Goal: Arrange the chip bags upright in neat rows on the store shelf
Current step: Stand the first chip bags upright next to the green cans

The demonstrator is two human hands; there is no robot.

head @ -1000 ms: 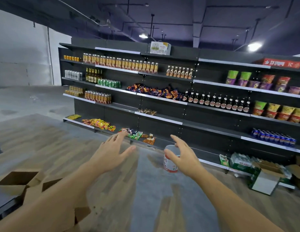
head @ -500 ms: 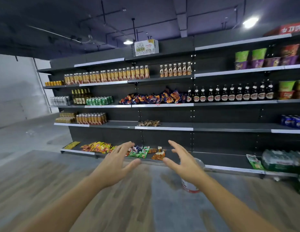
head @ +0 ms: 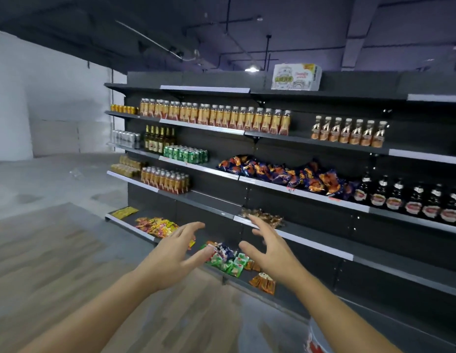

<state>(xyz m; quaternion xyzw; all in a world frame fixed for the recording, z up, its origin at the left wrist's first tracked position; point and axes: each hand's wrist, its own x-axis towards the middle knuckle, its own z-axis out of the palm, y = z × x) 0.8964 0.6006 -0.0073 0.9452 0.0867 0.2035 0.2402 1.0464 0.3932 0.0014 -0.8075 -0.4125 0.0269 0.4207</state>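
Both hands, left hand (head: 170, 258) and right hand (head: 270, 253), are held out spread wide, and nothing is held. Chip bags (head: 280, 173) are seen in one messy heap above the hands, lying flat along the store shelf (head: 304, 193). The right hand is judged nearer. About ten bags can be counted.

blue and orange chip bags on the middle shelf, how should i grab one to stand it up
The chip bags lie slumped in a loose heap, not upright. Come from the front, the shelf's open side, and probably pinch one bag by its crimped top edge. Both the left hand and right hand are open and empty, below that shelf.
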